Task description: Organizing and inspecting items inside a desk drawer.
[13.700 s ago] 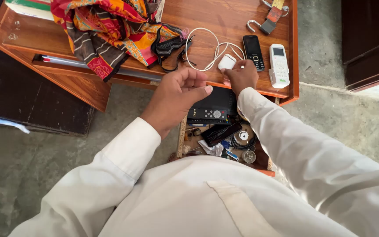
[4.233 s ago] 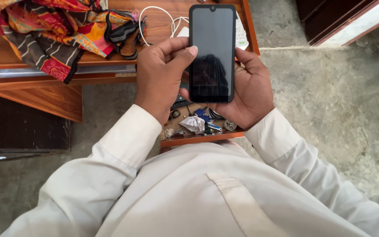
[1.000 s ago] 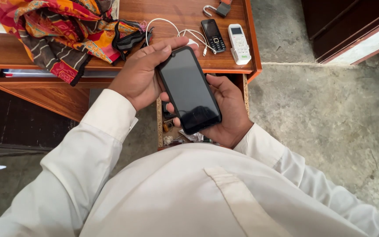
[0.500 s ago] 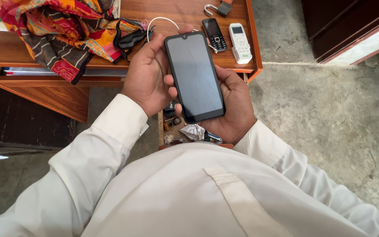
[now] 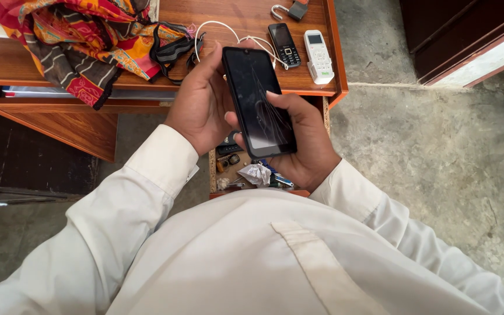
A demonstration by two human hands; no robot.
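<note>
Patterned orange-red cloth [image 5: 71, 41] is heaped at the upper left of the frame on one wooden desk [image 5: 18, 64], with a black strap [image 5: 173, 51] at its right edge. One white cable [image 5: 223, 32] is looped beside the strap. At the centre, one black smartphone [image 5: 259, 102] with a cracked dark screen is held above an open drawer [image 5: 246, 172]. The left hand [image 5: 202, 108] is closed round the phone's left edge, and the right hand [image 5: 298, 143] cradles it from below, thumb laid across the glass. Small clutter and one crumpled paper [image 5: 256, 174] are seen in the drawer. Further right on the desk, near its right edge, one keypad phone [image 5: 283, 37], one white handset [image 5: 318, 49] and one padlock [image 5: 290, 10] are laid out, apart from each other. Bare concrete floor [image 5: 438, 163] is left open across the right of the frame.
</note>
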